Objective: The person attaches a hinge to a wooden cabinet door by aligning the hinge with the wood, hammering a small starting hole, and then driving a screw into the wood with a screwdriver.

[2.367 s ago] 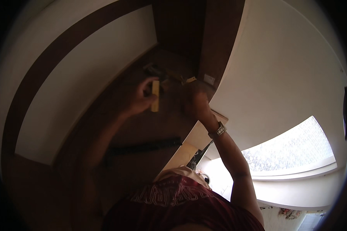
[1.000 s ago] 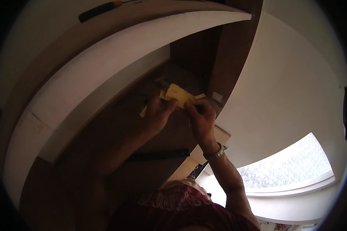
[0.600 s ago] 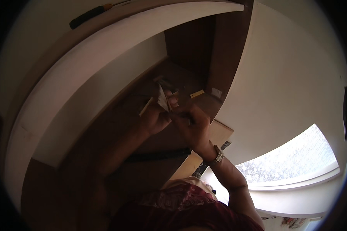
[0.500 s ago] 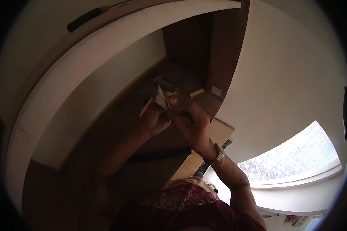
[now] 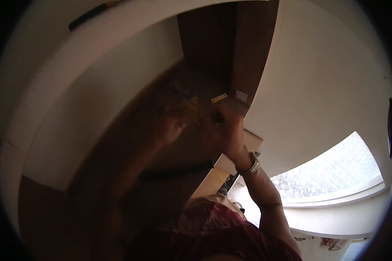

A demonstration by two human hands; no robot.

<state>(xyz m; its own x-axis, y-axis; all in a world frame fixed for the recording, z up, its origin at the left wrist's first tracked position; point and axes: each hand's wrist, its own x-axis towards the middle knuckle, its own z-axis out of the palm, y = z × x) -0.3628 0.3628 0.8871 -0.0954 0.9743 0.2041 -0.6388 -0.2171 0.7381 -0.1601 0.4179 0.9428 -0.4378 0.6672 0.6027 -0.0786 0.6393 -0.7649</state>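
Note:
In the dim middle, my left hand point(image 5: 176, 124) is smeared by motion, and its fingers do not show clearly. A faint yellowish thing point(image 5: 190, 104) is at its fingertips, too blurred to name. Just to the right, my right hand point(image 5: 231, 128) is curled, with a small dark thing point(image 5: 217, 117) at its fingers that I cannot make out. A metal watch point(image 5: 253, 164) circles that wrist. Beyond my right hand lies a flat yellow metal strip with holes point(image 5: 219, 98), apart from both hands.
A dark-handled screwdriver point(image 5: 89, 16) lies on the ledge at upper left. A pale curved edge point(image 5: 43, 74) runs along the left. A white socket plate point(image 5: 241, 95) sits beside the dark wooden panel point(image 5: 255, 48). A light wooden board point(image 5: 211, 182) and bright window point(image 5: 331, 174) are to the right.
My hands were together around a thin pale folded piece; now they are farther apart and that piece no longer shows. My right hand has moved slightly right. The view has shifted a little.

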